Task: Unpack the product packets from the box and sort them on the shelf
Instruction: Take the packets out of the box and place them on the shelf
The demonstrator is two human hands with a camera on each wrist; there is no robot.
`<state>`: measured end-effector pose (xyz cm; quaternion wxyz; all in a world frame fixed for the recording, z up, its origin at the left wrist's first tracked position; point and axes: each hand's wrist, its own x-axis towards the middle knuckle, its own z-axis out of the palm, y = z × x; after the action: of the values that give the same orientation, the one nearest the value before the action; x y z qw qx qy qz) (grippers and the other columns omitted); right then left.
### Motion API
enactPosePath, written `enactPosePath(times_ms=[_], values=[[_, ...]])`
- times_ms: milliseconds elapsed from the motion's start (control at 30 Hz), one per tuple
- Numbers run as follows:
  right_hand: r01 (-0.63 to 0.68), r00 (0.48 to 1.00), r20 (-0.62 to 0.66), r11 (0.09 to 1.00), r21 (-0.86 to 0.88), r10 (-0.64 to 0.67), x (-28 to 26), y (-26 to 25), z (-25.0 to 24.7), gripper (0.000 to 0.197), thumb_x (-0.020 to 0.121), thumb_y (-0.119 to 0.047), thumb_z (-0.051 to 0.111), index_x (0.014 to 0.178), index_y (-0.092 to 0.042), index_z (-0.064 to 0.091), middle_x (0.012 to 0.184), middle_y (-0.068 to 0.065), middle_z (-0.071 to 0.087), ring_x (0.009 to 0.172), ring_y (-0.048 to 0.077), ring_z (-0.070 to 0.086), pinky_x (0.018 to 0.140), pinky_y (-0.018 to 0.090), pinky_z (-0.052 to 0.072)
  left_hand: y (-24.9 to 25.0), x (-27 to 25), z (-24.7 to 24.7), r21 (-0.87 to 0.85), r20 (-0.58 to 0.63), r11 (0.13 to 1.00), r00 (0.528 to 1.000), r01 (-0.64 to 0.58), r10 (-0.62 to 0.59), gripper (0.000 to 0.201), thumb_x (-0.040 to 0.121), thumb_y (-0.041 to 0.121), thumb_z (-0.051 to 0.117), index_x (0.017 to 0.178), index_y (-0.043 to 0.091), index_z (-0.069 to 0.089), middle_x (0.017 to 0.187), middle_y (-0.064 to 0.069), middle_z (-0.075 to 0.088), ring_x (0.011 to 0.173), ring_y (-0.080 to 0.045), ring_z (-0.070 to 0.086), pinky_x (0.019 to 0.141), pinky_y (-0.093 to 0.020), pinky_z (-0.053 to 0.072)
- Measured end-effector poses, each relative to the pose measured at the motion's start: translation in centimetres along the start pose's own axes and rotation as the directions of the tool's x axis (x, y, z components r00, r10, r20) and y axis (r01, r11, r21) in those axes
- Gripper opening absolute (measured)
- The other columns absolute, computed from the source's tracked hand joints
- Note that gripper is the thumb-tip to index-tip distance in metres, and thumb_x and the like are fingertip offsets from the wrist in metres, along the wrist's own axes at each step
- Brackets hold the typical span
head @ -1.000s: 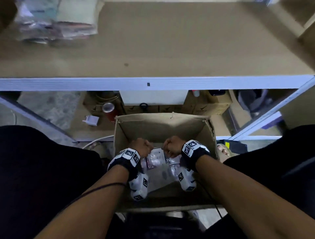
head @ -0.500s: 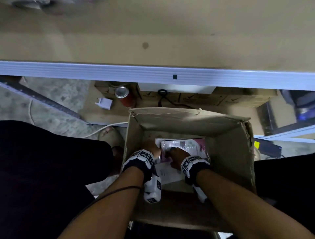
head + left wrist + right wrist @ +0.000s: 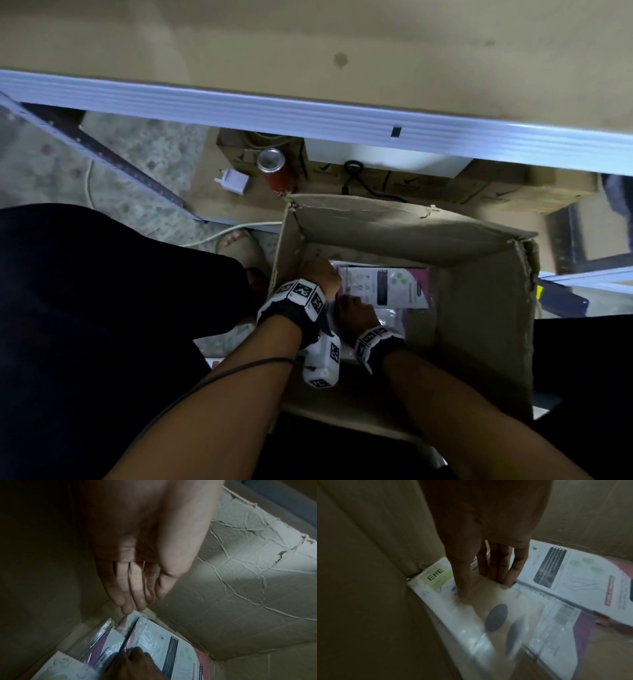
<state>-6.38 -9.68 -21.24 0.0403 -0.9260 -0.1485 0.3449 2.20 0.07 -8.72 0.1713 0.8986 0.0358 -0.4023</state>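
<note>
Both bare forearms reach forward and down, side by side, each wrist wrapped in a dark band carrying white blocks printed with black square markers. The left hand [image 3: 322, 274] sits slightly farther forward, its fingers [image 3: 132, 588] straight and held together, pointing down. The right hand [image 3: 356, 313] lies just beside it, fingers [image 3: 498, 566] extended and close together, thumb stretched down apart from them.

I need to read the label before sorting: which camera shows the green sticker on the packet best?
The right wrist view: the green sticker faces the lens, reading "ENE", beside the right hand. The head view shows packets in the box but no legible sticker; the left wrist view doesn't show it.
</note>
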Motion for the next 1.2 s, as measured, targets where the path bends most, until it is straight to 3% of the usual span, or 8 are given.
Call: enactPosePath(times_ms=[200, 333, 467, 700, 833, 1000, 1100, 1200], values=[[0.018, 0.992, 0.120, 0.987, 0.161, -0.038, 0.3, 0.3, 0.0, 0.043, 0.098, -0.017, 0.056, 0.138, -0.004, 0.048, 0.136, 0.020, 0.053, 0.123, 0.034, 0.056, 0.101, 0.044, 0.050, 0.3, -0.8, -0.5, 0.051, -0.075, 0.999, 0.997, 0.019, -0.015, 0.036, 0.102, 0.025, 0.046, 0.124, 0.005, 0.066, 0.135, -0.014, 0.060, 0.125, -0.029, 0.056, 0.096, -0.029, 0.041], [0.005, 0.989, 0.139, 0.965, 0.261, -0.043, 0.0, 1.3, -0.7, 0.037, 0.102, -0.015, 0.044, 0.138, -0.014, 0.051, 0.142, 0.011, 0.052, 0.128, 0.026, 0.054, 0.106, 0.036, 0.046, 0.4, -1.1, -0.8, 0.030, -0.046, 0.999, 0.999, 0.019, -0.017, 0.037, 0.103, 0.023, 0.046, 0.128, 0.001, 0.064, 0.137, -0.018, 0.058, 0.128, -0.031, 0.053, 0.104, -0.032, 0.041], [-0.005, 0.979, 0.197, 0.966, 0.260, -0.048, 0.4, 2.6, -3.2, 0.046, 0.093, -0.022, 0.064, 0.137, -0.012, 0.054, 0.140, 0.012, 0.055, 0.127, 0.029, 0.055, 0.102, 0.035, 0.046, 0.6, -1.1, -0.6, -0.028, -0.031, 0.998, 0.998, 0.059, -0.060, 0.039, 0.104, 0.021, 0.041, 0.134, 0.001, 0.058, 0.144, -0.018, 0.052, 0.133, -0.033, 0.048, 0.112, -0.039, 0.036], [-0.058, 0.997, 0.064, 0.991, 0.118, 0.051, 0.6, 7.7, -7.3, 0.022, 0.089, -0.019, 0.065, 0.103, -0.005, 0.074, 0.113, 0.015, 0.070, 0.105, 0.029, 0.066, 0.087, 0.031, 0.050, 0.4, -0.5, 0.1, 0.038, 0.028, 0.998, 0.999, 0.040, -0.041, 0.038, 0.103, 0.022, 0.043, 0.122, -0.005, 0.063, 0.129, -0.022, 0.063, 0.119, -0.036, 0.059, 0.097, -0.038, 0.046], [-0.166, 0.986, 0.011, 0.983, 0.085, 0.165, 0.2, 10.0, -7.4, 0.027, 0.091, -0.011, 0.064, 0.117, -0.006, 0.069, 0.130, 0.017, 0.056, 0.119, 0.033, 0.057, 0.091, 0.033, 0.047, 0.2, -0.2, 0.3, 0.104, 0.037, 0.995, 0.999, -0.005, 0.001, 0.034, 0.103, 0.021, 0.040, 0.095, 0.001, 0.066, 0.123, -0.022, 0.065, 0.112, -0.035, 0.062, 0.081, -0.032, 0.044], [-0.201, 0.980, 0.023, 0.975, 0.094, 0.199, 0.1, 10.4, -7.4, 0.025, 0.088, -0.006, 0.065, 0.113, -0.003, 0.068, 0.124, 0.017, 0.062, 0.112, 0.032, 0.063, 0.078, 0.031, 0.047, -0.2, 0.5, 1.0, 0.082, 0.026, 0.997, 1.000, -0.014, 0.011, 0.033, 0.102, 0.021, 0.044, 0.121, 0.001, 0.062, 0.125, -0.020, 0.064, 0.115, -0.035, 0.061, 0.080, -0.029, 0.041], [-0.218, 0.975, -0.018, 0.972, 0.090, 0.220, -0.1, 10.0, -7.7, 0.027, 0.088, -0.005, 0.065, 0.114, -0.002, 0.066, 0.123, 0.018, 0.062, 0.112, 0.034, 0.062, 0.089, 0.038, 0.052, -0.5, 0.8, 1.5, 0.111, 0.037, 0.994, 0.999, -0.010, 0.006, 0.031, 0.100, 0.021, 0.048, 0.120, 0.002, 0.063, 0.121, -0.020, 0.065, 0.111, -0.034, 0.063, 0.076, -0.029, 0.042], [-0.219, 0.973, -0.060, 0.974, 0.065, 0.223, -0.4, 9.8, -8.1, 0.026, 0.087, -0.009, 0.066, 0.112, -0.004, 0.067, 0.118, 0.019, 0.065, 0.107, 0.035, 0.065, 0.086, 0.039, 0.052, -0.4, 0.9, 1.8, 0.125, 0.057, 0.992, 0.998, -0.002, -0.006, 0.025, 0.098, 0.017, 0.050, 0.109, 0.000, 0.066, 0.115, -0.018, 0.067, 0.097, -0.030, 0.066, 0.063, -0.024, 0.042]])
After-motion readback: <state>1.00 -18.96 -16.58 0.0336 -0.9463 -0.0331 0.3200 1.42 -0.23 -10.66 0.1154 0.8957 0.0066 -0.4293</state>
